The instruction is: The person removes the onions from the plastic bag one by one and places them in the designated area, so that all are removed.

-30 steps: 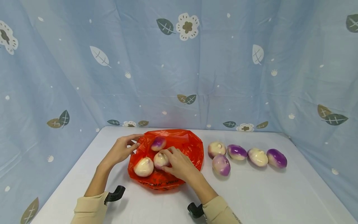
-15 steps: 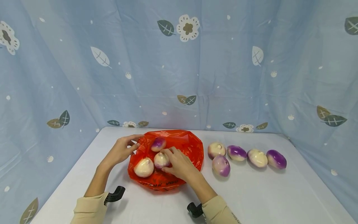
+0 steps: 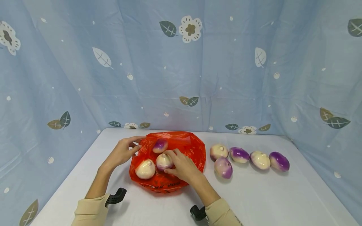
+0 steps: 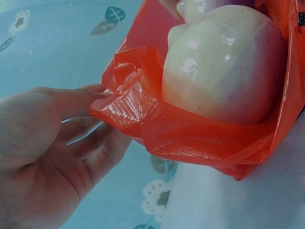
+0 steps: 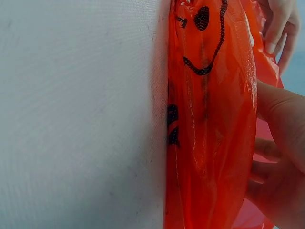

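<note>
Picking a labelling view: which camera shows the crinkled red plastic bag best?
Head: the bag shows almost whole, the right hand covering part. Left wrist: one end close up; right wrist: outer wall with black print.

Three glossy white-and-purple turnips [image 3: 162, 162] lie inside the open, crinkled red plastic bag [image 3: 198, 151].

Right fingers [image 5: 267, 149] — tips hidden by red bag [image 5: 221, 129], right-wrist view.

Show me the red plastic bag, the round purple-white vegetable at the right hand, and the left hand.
Red plastic bag [image 3: 195, 153]: head view, right inner wall.
Round purple-white vegetable [image 3: 163, 162]: head view, pale side.
Left hand [image 3: 123, 152]: head view, back of the hand.
</note>
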Demonstrator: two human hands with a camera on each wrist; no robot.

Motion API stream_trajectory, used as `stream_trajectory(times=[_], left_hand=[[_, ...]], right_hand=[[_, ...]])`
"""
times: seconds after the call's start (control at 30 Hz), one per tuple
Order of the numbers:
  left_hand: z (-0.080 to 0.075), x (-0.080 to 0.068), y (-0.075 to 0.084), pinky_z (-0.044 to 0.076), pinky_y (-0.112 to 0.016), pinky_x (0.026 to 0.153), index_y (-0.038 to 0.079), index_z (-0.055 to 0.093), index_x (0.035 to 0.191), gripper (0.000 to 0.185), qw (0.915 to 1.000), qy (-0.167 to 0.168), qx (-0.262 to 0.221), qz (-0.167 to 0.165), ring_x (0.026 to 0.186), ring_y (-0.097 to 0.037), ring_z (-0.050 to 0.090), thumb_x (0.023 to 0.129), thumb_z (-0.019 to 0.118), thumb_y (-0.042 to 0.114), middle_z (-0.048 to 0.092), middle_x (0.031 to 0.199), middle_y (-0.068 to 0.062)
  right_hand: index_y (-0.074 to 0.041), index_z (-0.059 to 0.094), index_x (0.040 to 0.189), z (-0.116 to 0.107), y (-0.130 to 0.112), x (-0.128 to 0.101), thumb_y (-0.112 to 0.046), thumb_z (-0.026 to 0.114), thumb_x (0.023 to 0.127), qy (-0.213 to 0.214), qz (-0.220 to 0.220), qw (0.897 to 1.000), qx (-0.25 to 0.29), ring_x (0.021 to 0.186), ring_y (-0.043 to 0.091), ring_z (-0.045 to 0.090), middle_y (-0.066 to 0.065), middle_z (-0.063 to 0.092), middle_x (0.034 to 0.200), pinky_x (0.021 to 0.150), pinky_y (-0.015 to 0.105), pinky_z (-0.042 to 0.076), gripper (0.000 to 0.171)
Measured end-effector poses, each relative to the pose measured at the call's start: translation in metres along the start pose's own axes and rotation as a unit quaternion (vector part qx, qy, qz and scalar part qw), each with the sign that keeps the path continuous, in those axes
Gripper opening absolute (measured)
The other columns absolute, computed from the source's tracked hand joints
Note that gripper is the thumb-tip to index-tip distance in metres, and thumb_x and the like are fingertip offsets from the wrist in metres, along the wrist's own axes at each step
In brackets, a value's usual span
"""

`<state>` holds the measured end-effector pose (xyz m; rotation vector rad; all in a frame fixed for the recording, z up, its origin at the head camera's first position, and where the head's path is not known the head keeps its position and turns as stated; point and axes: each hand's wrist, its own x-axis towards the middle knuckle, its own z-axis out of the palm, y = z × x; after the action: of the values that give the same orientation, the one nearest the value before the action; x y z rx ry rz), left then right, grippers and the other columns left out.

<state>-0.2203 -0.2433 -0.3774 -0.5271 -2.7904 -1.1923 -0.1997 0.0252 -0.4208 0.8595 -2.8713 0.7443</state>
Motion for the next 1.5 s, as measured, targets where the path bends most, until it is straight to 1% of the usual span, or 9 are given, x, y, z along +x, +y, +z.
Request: stream_trajectory(times=[0.2, 0.47, 0.6, 0.87, 1.0, 1.3, 1.5], left_hand=[[0.0, 0.0, 0.0, 0.058, -0.022, 0.06, 0.009, 0.058, 0.136, 0.041, 1.0, 0.003, 0.003, 0.003, 0.084, -0.022, 0.068, 0.095, 0.06, 0.005, 0.067, 0.114, -0.019], [0.0, -0.001, 0.0, 0.058, -0.022, 0.06, 0.007, 0.057, 0.136, 0.041, 1.0, 0.004, 0.004, 0.004, 0.084, -0.022, 0.068, 0.095, 0.06, 0.005, 0.067, 0.114, -0.02], [0.0, -0.001, 0.0, 0.058, -0.022, 0.06, 0.007, 0.058, 0.135, 0.041, 1.0, 0.004, 0.002, 0.005, 0.084, -0.022, 0.068, 0.095, 0.06, 0.004, 0.067, 0.114, -0.02], [0.0, 0.0, -0.001, 0.058, -0.022, 0.06, 0.008, 0.058, 0.135, 0.041, 1.0, 0.002, 0.005, 0.005, 0.085, -0.022, 0.069, 0.095, 0.06, 0.004, 0.067, 0.115, -0.02], [-0.001, 0.0, 0.0, 0.058, -0.022, 0.06, 0.007, 0.058, 0.135, 0.04, 1.0, 0.002, 0.002, 0.007, 0.085, -0.023, 0.069, 0.095, 0.06, 0.004, 0.067, 0.115, -0.02], [-0.001, -0.001, 0.002, 0.058, -0.023, 0.06, 0.008, 0.058, 0.135, 0.04, 1.0, 0.0, 0.001, 0.003, 0.087, -0.024, 0.069, 0.095, 0.06, 0.004, 0.067, 0.115, -0.02], [-0.001, -0.001, 0.002, 0.058, -0.022, 0.06, 0.007, 0.058, 0.135, 0.04, 1.0, 0.001, -0.002, 0.007, 0.086, -0.024, 0.069, 0.095, 0.06, 0.004, 0.067, 0.115, -0.02]], right_hand=[[-0.025, 0.049, 0.135, 0.0, 0.001, -0.002, -0.039, 0.078, 0.081, 0.008, -0.004, 1.0, 0.0, 0.107, 0.018, 0.063, 0.002, 0.058, 0.119, 0.093, 0.038, 0.057, 0.062], [-0.025, 0.049, 0.135, -0.004, 0.001, -0.008, -0.039, 0.078, 0.082, -0.001, 0.002, 1.0, -0.008, 0.109, 0.019, 0.063, 0.002, 0.057, 0.121, 0.094, 0.04, 0.056, 0.061], [-0.025, 0.05, 0.134, -0.006, 0.002, -0.013, -0.038, 0.078, 0.082, -0.001, -0.003, 1.0, -0.012, 0.111, 0.018, 0.062, 0.001, 0.057, 0.122, 0.095, 0.04, 0.056, 0.06], [-0.024, 0.052, 0.133, -0.011, 0.007, -0.023, -0.038, 0.079, 0.081, 0.009, -0.017, 1.0, -0.016, 0.11, 0.019, 0.063, 0.0, 0.059, 0.121, 0.093, 0.042, 0.056, 0.06], [-0.024, 0.052, 0.132, -0.016, 0.011, -0.029, -0.038, 0.079, 0.081, 0.013, -0.015, 1.0, -0.011, 0.109, 0.02, 0.063, 0.0, 0.059, 0.121, 0.092, 0.043, 0.056, 0.06], [-0.025, 0.052, 0.132, -0.03, 0.018, -0.042, -0.04, 0.08, 0.08, 0.036, -0.03, 0.999, -0.001, 0.106, 0.016, 0.064, -0.002, 0.059, 0.117, 0.092, 0.04, 0.057, 0.061], [-0.03, 0.051, 0.133, -0.043, 0.021, -0.049, -0.043, 0.079, 0.08, 0.033, -0.014, 0.999, 0.002, 0.109, 0.015, 0.063, -0.005, 0.059, 0.12, 0.094, 0.04, 0.056, 0.062]])
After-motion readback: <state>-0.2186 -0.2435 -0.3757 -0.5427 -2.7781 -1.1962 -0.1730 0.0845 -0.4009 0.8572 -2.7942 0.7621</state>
